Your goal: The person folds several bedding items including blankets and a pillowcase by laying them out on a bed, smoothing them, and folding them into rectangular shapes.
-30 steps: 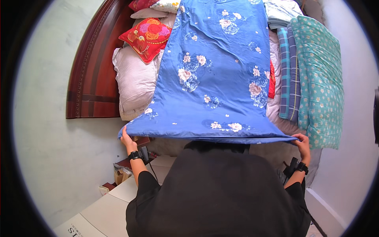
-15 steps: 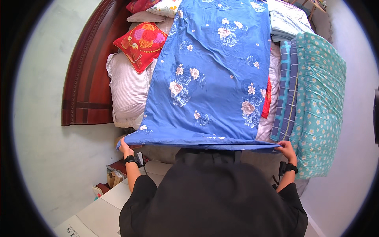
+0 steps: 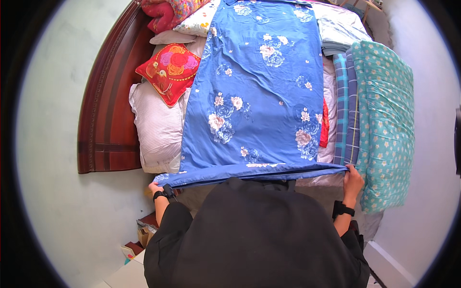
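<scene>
A blue flowered duvet cover (image 3: 269, 110) lies spread lengthwise across the bed, with small wrinkles and white-and-pink blossoms. Its near edge is pulled taut between my two hands, with a fold running along it. My left hand (image 3: 155, 186) is closed on the left corner, just off the bed's near side. At the right corner, my right hand (image 3: 354, 180) pinches the same edge beside the folded teal quilt. Each wrist wears a black strapped device. Part of a red cloth (image 3: 324, 126) peeks from beneath the cover's right side.
A dark wooden headboard (image 3: 113, 115) rises at left, with a pale pillow (image 3: 157, 127) and a red embroidered cushion (image 3: 171, 72) before it. The thick teal flowered quilt (image 3: 386, 125) and plaid folded bedding (image 3: 346, 110) line the right. Boxes (image 3: 145, 235) stand below at lower left.
My right hand has moved slightly up and right, my left hand slightly down. The near edge now tilts up toward the right, and the view has shifted a little.
</scene>
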### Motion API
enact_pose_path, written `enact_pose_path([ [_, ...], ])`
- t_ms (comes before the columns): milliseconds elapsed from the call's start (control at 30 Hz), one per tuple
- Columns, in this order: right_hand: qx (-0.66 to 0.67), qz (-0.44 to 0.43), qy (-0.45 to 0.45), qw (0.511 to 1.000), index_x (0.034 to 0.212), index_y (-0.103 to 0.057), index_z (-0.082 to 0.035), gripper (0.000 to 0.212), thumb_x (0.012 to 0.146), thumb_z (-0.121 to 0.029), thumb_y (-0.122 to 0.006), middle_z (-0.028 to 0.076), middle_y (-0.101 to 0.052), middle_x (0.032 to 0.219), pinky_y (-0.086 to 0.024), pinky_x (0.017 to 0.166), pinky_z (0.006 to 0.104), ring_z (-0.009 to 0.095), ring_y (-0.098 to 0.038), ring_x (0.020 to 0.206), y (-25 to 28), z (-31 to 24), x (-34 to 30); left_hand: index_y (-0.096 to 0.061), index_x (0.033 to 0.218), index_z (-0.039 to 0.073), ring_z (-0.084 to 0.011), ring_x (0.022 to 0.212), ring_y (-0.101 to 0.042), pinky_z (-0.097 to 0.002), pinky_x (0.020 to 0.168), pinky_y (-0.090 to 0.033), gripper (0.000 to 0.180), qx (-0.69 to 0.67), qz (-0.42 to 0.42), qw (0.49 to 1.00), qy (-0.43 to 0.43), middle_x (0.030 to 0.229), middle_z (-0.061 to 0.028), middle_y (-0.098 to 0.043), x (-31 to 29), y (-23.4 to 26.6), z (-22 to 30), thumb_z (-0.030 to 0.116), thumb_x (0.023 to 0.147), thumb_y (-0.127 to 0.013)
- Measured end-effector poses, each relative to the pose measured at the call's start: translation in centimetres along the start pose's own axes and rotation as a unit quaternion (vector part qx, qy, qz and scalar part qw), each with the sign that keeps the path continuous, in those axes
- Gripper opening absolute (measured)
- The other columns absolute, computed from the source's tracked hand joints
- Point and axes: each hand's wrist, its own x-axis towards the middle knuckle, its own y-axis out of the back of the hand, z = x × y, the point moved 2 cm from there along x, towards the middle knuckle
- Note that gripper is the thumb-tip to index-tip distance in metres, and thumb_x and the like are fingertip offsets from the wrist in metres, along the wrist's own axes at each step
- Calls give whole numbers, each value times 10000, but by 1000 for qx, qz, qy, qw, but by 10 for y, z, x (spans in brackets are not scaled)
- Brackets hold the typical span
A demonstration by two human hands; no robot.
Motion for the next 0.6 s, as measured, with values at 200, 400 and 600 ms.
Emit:
enact_pose_path([
  [200, -23, 130, -98, 986, 930, -622, -160, 142, 807, -195, -559, 148, -640, 756, -464, 576, 416, 332, -614, 693, -8, -19, -49, -556, 1047, -52, -282, 842, -551, -397, 791, -447, 565, -175, 114, 960, 186, 1030, -137, -582, -72, -45, 38, 418, 735, -581],
  [400, 160, 206, -177, 949, 722, -625, -43, 216, 747, -248, -689, 123, -610, 649, -451, 558, 344, 258, -594, 590, -10, -52, -26, -544, 1029, -91, -229, 840, -553, -349, 801, -429, 385, -57, -19, 962, -266, 971, -141, -610, -118, -105, 195, 236, 839, -617],
  [600, 335, 187, 55, 922, 766, -615, -24, 107, 731, -95, -687, 81, -619, 701, -443, 567, 261, 139, -571, 586, 26, -177, 27, -566, 1081, 1, -100, 858, -523, -232, 786, -423, 352, -146, -450, 777, -415, 982, -31, -573, -349, -205, 377, 75, 758, -684],
])
